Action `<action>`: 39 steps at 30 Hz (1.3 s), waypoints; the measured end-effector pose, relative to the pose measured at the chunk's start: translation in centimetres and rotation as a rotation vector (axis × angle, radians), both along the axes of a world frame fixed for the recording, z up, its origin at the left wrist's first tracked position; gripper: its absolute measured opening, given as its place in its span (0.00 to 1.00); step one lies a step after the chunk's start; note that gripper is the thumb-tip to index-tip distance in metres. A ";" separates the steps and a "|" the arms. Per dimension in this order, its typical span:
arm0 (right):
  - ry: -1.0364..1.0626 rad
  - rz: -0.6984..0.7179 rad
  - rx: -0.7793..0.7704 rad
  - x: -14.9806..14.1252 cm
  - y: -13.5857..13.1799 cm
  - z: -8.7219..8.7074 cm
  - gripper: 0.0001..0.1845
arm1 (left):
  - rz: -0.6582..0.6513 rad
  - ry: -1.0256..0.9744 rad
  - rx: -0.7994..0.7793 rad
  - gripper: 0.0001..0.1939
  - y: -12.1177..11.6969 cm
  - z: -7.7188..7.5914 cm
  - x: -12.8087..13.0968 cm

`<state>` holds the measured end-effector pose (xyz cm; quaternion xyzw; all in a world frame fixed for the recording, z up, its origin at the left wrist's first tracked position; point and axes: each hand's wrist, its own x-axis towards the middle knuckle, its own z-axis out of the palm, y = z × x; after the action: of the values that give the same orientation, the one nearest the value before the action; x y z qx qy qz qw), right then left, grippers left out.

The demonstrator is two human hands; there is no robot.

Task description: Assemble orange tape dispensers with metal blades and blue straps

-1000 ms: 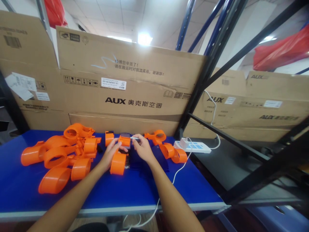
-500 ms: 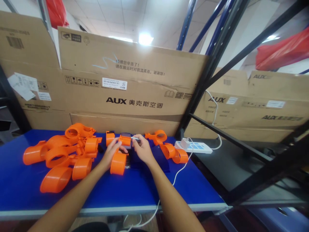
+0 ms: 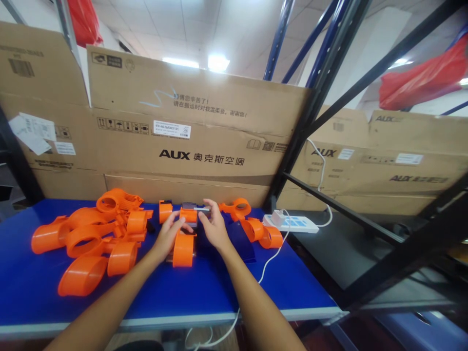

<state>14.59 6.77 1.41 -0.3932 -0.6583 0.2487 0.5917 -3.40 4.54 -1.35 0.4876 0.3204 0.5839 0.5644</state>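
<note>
My left hand (image 3: 167,238) and my right hand (image 3: 213,226) meet over an orange plastic tape-dispenser body (image 3: 184,248) that stands on the blue table (image 3: 153,292). The left hand's fingers curl round the dispenser's upper part (image 3: 188,215). The right hand pinches a small silvery strip (image 3: 202,209) at the dispenser's top. A dark grey piece (image 3: 189,206) shows just behind the orange top.
A heap of orange dispenser shells (image 3: 91,239) lies to the left; two more orange shells (image 3: 256,226) lie to the right. A white power strip (image 3: 292,224) with a white cable (image 3: 268,263) sits at the table's right end. AUX cardboard boxes (image 3: 197,141) stand behind, beside black rack struts (image 3: 351,209).
The dispenser body has shifted slightly right and nearer under my hands. The right hand's fingers have lifted a little at its top. The view has dipped slightly.
</note>
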 end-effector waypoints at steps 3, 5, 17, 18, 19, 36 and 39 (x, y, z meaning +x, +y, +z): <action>0.121 -0.082 -0.031 0.4 0.3 0.2 0.17 | 0.036 -0.024 -0.004 0.28 0.1 0.1 -0.1; 0.158 -0.068 -0.072 0.8 0.4 0.3 0.15 | 0.053 -0.028 -0.007 0.27 0.2 0.1 -0.3; 0.234 -0.036 -0.103 0.9 0.1 0.6 0.16 | 0.112 0.008 0.004 0.29 0.4 -0.1 -0.4; 0.237 -0.030 -0.105 1.0 0.1 0.6 0.16 | 0.119 0.014 0.006 0.30 0.4 -0.1 -0.4; 0.238 -0.022 -0.107 1.0 0.1 0.6 0.16 | 0.127 0.024 0.009 0.31 0.4 -0.1 -0.4; 0.165 0.166 -0.106 0.1 -0.4 0.2 0.16 | 0.163 0.152 0.049 0.22 0.0 0.2 -0.4; 0.126 0.171 -0.104 -0.1 -0.4 0.2 0.16 | 0.176 0.133 0.045 0.23 0.1 0.1 -0.4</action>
<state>14.53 6.32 1.62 -0.3494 -0.6372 0.3561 0.5875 -3.79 4.63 -1.26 0.5077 0.3855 0.6045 0.4776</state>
